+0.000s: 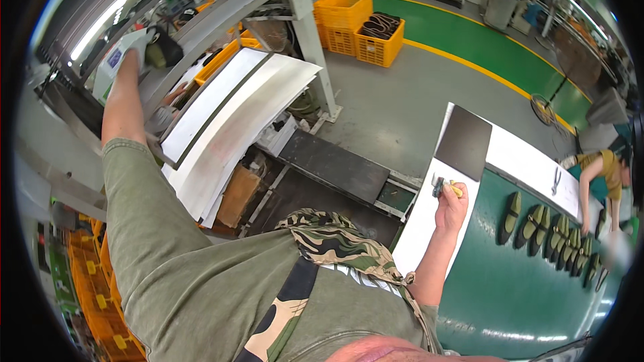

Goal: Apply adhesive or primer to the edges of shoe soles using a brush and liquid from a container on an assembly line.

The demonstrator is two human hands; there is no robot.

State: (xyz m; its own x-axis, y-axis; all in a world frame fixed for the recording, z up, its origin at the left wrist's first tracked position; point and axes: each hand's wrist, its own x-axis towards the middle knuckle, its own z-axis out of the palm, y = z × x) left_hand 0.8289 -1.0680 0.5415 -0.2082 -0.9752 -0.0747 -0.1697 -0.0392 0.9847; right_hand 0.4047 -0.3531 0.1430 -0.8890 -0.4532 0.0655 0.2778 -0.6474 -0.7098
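My right hand [452, 208] is closed around a small tool [439, 186] with a yellow handle and a dark head. It is held above the white strip [429, 221] along the green worktable's edge. My left arm reaches up to the shelf at the upper left. There my left hand [131, 53] is against a white object with a purple patch [114, 59], and its fingers are hidden. A dark shoe-like item [163, 48] is right beside it. A black mat [464, 142] lies at the far end of the white strip.
Several green shoes [537, 224] stand in a row on the green worktable [496, 281]. Pliers [556, 181] lie near a co-worker [600, 181] at the right. White sheets [248, 107] lean below the shelf [221, 13]. Yellow crates [379, 47] stand on the floor beyond.
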